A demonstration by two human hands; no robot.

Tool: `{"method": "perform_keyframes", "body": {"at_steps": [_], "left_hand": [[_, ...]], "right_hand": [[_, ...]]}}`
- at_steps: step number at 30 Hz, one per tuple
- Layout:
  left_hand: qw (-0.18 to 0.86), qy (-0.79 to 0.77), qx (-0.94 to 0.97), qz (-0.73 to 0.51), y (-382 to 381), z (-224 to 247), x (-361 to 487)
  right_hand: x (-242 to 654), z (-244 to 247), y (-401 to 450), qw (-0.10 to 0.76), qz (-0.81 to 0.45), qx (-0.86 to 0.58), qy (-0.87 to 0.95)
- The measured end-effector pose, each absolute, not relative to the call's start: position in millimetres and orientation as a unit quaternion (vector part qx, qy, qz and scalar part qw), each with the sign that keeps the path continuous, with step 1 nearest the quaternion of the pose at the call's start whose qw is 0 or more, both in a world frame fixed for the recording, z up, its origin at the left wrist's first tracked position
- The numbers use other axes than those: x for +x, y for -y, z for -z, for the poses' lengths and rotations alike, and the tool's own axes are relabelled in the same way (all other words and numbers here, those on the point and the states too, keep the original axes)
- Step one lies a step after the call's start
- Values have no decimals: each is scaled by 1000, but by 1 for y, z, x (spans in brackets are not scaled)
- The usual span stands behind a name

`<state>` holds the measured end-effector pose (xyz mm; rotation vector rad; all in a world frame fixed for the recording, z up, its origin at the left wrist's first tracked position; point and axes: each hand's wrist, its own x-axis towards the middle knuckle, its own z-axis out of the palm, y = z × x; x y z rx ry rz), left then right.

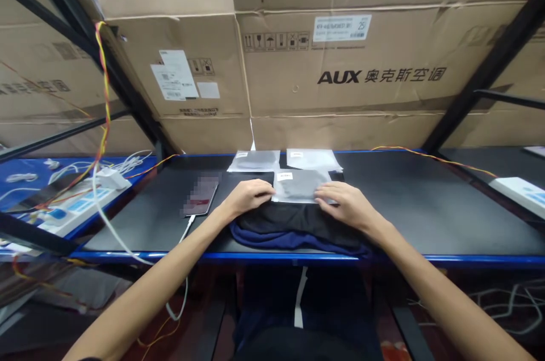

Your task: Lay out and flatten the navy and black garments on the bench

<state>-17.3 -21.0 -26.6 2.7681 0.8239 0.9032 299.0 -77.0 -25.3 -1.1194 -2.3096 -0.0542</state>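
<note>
Clear plastic bag (300,185) with a grey item inside and a small white label at its upper left corner, pinched at both side edges; left hand (249,196) with fingers closed on the bag's left edge, right hand (347,206) with fingers closed on its right edge, thumb tucked out of sight; bag lying flat atop a pile of dark cloth (293,230), black on top and navy blue beneath, both hands resting on that pile; pile sitting at the near edge of a black worktop (426,202) trimmed in blue, directly ahead of the body; just behind the held bag, two more clear bags (284,160) side by side, each with a white label, touching the back edge of the worktop; left of the pile, a phone (201,196) lying flat, screen blurred, with a white cable (128,247) plugged into its near end and hanging over the table front; farther left, a white power strip (80,205) on a blue surface amid loose white leads; red and yellow twisted wire (103,88) running down a black frame post; far right, another white power strip (517,193) partly in view; behind everything, a wall of stacked brown cardboard boxes (340,66), one printed AUX with shipping labels and handling symbols.
</note>
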Motion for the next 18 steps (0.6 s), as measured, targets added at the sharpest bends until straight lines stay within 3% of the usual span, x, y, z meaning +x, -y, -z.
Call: {"method": "perform_keyframes", "body": {"at_steps": [7,18], "left_hand": [[86,-251,905,-334,26,23,3],[92,-241,909,-328,26,26,11]], "right_hand": [[245,13,78,266,97,-287,915],[237,21,80,252,161,-283,911]]}}
